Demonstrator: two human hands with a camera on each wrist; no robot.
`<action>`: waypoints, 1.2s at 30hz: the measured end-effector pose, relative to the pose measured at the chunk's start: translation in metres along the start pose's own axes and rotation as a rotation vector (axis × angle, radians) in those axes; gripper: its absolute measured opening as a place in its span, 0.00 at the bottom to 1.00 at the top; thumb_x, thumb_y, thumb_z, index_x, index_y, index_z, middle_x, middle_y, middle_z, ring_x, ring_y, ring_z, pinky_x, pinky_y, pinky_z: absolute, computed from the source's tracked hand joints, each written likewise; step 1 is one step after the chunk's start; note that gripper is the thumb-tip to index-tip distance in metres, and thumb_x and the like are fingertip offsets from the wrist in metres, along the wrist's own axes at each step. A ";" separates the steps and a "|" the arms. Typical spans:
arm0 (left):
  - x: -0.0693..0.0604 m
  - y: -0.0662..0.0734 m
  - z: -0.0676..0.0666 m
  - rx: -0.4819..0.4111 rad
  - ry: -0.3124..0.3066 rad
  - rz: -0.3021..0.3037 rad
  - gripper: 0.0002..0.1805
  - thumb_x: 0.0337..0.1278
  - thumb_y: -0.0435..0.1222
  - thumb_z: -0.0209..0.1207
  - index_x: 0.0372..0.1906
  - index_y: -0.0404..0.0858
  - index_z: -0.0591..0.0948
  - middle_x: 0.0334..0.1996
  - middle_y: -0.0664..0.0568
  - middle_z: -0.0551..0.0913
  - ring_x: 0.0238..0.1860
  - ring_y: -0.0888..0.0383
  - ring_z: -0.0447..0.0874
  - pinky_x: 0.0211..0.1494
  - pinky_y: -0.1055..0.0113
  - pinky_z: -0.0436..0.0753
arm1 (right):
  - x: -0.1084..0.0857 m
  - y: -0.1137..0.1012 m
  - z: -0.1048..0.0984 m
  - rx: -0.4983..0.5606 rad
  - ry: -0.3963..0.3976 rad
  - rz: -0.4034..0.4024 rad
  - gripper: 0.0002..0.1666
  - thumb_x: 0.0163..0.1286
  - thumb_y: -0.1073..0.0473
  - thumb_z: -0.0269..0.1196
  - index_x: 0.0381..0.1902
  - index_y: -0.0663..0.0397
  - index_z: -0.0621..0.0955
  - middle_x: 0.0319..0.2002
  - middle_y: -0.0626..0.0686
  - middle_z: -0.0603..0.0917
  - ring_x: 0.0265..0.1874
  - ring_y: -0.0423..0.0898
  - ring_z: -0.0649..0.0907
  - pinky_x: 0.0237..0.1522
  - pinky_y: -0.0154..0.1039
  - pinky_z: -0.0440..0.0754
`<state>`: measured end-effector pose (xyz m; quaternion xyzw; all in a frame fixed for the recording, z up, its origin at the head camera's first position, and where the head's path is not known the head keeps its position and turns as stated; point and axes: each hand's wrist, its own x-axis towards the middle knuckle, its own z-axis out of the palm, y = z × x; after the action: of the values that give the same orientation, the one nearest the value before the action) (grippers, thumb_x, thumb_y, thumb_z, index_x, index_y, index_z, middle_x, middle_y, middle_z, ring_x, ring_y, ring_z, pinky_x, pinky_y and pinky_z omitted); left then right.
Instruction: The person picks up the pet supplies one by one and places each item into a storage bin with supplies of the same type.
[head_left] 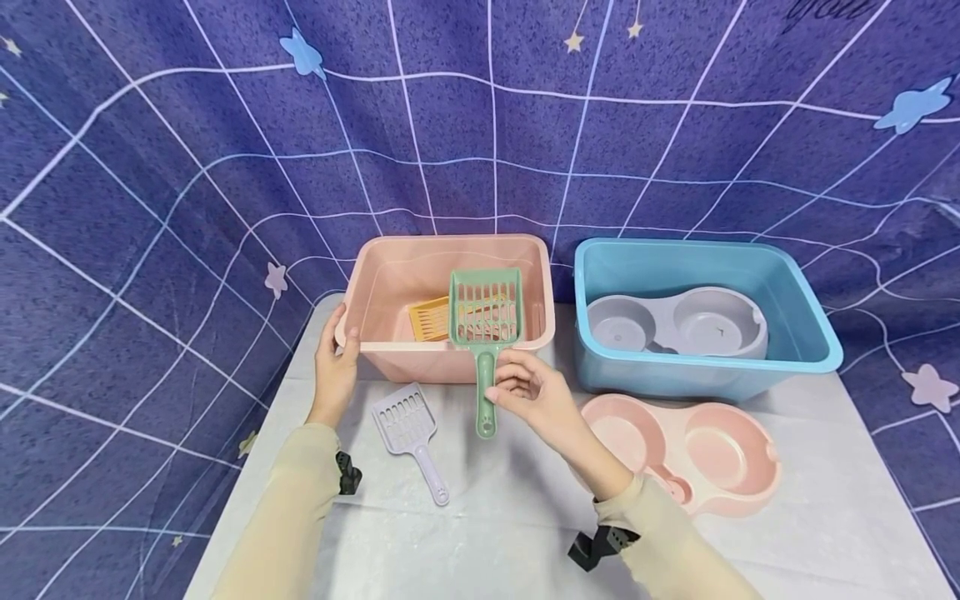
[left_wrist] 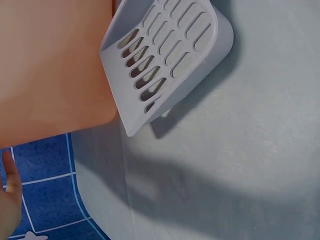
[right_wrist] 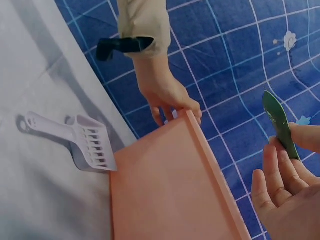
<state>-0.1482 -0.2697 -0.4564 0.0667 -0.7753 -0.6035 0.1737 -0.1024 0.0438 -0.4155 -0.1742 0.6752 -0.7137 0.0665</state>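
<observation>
My right hand (head_left: 542, 398) pinches the handle of a green slotted litter scoop (head_left: 486, 362) between thumb and fingers. The scoop's head stands over the front rim of a pink plastic bin (head_left: 427, 367), slots facing me. At that bin's left front corner, my left hand (head_left: 335, 371) grips the rim, thumb toward the front. Inside the pink bin lies a yellow slotted scoop (head_left: 429, 322), partly hidden behind the green one. A lavender litter scoop (head_left: 408, 429) rests on the table before the bin, its handle toward me; the left wrist view shows its slotted head (left_wrist: 165, 55) close.
To the right stands a blue bin (head_left: 675, 373) holding a grey double pet bowl (head_left: 662, 315). A pink double pet bowl (head_left: 671, 429) lies in front of it, partly behind my right forearm. A blue patterned cloth (head_left: 495, 125) hangs behind the white-covered table (head_left: 420, 550).
</observation>
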 end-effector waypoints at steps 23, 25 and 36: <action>0.000 0.000 0.000 0.018 -0.008 0.006 0.28 0.75 0.34 0.48 0.76 0.35 0.60 0.75 0.44 0.59 0.72 0.48 0.59 0.72 0.54 0.64 | 0.058 -0.008 -0.026 -0.170 0.102 0.095 0.28 0.68 0.63 0.63 0.65 0.62 0.75 0.48 0.61 0.84 0.49 0.52 0.82 0.53 0.41 0.80; 0.001 -0.002 0.000 0.017 -0.008 0.012 0.28 0.76 0.35 0.47 0.76 0.35 0.59 0.75 0.43 0.59 0.72 0.46 0.59 0.72 0.53 0.64 | 0.062 -0.009 -0.029 -0.166 0.109 0.102 0.27 0.68 0.63 0.63 0.65 0.62 0.75 0.48 0.61 0.84 0.48 0.50 0.82 0.51 0.39 0.81; 0.013 -0.039 -0.001 0.022 0.024 0.030 0.29 0.76 0.44 0.49 0.76 0.49 0.62 0.74 0.52 0.61 0.71 0.51 0.61 0.72 0.58 0.65 | 0.086 -0.006 -0.044 -0.199 0.154 0.117 0.27 0.68 0.62 0.64 0.64 0.63 0.76 0.48 0.62 0.84 0.46 0.48 0.82 0.45 0.30 0.80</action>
<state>-0.1640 -0.2845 -0.4909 0.0641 -0.7807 -0.5915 0.1911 -0.1962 0.0572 -0.3972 -0.0850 0.7549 -0.6491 0.0387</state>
